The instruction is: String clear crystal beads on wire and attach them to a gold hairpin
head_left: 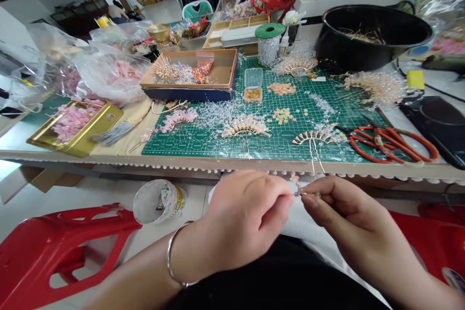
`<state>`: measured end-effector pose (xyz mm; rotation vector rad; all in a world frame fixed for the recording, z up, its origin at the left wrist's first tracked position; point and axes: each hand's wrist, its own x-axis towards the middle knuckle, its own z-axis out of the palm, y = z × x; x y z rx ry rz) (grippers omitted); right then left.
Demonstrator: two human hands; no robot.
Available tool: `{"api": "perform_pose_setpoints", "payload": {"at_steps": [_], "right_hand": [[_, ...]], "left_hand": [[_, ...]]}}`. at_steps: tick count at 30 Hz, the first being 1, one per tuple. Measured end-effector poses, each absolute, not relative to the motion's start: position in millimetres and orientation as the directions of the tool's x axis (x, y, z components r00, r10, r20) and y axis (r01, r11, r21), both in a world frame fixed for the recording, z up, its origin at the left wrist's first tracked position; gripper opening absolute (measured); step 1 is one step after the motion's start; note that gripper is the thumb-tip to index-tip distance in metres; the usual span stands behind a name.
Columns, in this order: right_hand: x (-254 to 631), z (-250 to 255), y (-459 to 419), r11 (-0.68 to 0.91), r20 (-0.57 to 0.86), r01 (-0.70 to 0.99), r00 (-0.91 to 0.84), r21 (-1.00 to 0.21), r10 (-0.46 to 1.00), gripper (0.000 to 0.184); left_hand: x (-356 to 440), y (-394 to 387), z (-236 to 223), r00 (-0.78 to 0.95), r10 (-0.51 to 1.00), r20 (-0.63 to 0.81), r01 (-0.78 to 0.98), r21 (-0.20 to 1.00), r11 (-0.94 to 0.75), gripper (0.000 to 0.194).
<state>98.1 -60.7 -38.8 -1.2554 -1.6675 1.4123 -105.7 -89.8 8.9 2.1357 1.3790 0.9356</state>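
Note:
Both hands meet over my lap, in front of the table edge. My left hand, with a silver bangle at the wrist, is closed in a pinch; what its fingertips grip is hidden. My right hand pinches a small cluster of clear and pale pink beads between thumb and forefinger. Just beyond, a gold hair comb with clear beads lies on the green cutting mat, its prongs over the edge. Another beaded hair comb and a pink flower hair comb lie to its left.
Orange-handled scissors and pliers lie at the right, near a black bowl. Loose clear beads and a small box of gold beads are on the mat. A gold tray holds pink flowers. Red stools flank me.

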Motion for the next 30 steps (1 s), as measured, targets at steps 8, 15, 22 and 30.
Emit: {"api": "perform_pose_setpoints", "payload": {"at_steps": [8, 15, 22, 30], "right_hand": [[102.6, -35.2, -62.5, -0.417, -0.328, -0.044, -0.543, -0.908, 0.773, 0.026], [87.5, -41.7, -59.3, -0.423, -0.319, -0.143, -0.458, -0.895, 0.83, 0.029], [83.2, -40.8, -66.0, -0.318, -0.236, -0.173, -0.376, -0.932, 0.896, 0.035], [77.4, -49.2, -61.0, -0.394, -0.315, -0.08, -0.467, -0.916, 0.826, 0.044]], "left_hand": [[-103.8, -82.1, -11.0, 0.108, 0.988, 0.108, 0.527, 0.837, -0.149, 0.013], [-90.1, -85.2, -27.1, 0.194, 0.941, -0.277, 0.082, 0.96, 0.266, 0.027], [-83.2, -80.7, -30.3, 0.065, 0.982, -0.176, -0.109, 0.977, 0.182, 0.02], [-77.4, -75.1, -44.6, 0.172, 0.903, -0.394, -0.477, 0.769, 0.426, 0.03]]}}
